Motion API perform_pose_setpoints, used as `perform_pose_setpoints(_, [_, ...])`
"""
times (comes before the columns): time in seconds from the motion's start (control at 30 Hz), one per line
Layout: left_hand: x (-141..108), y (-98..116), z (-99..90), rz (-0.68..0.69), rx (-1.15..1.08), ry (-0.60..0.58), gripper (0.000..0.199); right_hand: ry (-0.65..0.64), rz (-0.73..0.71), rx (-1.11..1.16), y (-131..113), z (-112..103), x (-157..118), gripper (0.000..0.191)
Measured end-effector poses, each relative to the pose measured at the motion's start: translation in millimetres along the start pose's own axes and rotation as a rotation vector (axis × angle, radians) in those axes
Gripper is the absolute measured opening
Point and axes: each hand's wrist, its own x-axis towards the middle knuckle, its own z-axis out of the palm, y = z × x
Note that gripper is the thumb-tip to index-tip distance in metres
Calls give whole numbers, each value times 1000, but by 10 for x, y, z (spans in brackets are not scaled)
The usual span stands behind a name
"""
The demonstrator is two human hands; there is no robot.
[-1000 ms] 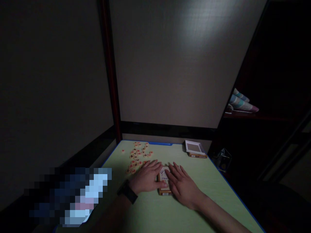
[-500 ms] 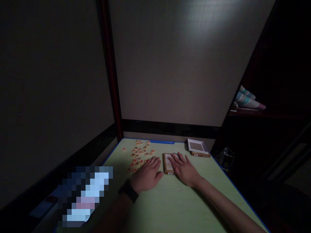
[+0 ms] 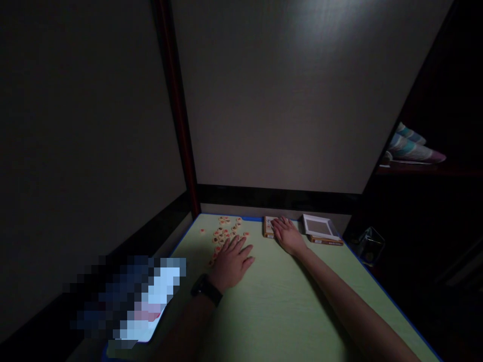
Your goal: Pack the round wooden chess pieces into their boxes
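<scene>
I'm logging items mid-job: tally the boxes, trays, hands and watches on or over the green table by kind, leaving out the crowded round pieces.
Brown-edged boxes: 2
White-rimmed tray: 1
Hands, left hand and right hand: 2
Dark wristwatch: 1
Total: 6
</scene>
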Motion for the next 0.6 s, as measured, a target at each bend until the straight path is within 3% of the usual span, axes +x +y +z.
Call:
perform_pose_setpoints(0.1, [35, -92, 11, -25, 22, -14, 45, 80, 24, 3, 81, -115, -98, 48])
perform_pose_setpoints(0.23, [95, -146, 12, -46, 42, -25, 44, 200, 140, -59, 382, -321, -363, 40])
perform_pose_setpoints(0.4, [155, -157, -4, -55, 22, -21, 43, 148, 189, -127, 783, -421, -675, 41])
perform_pose_setpoints(0.6, [149, -133, -72, -40, -32, 27, 42, 109, 173, -105, 906, -396, -715, 27])
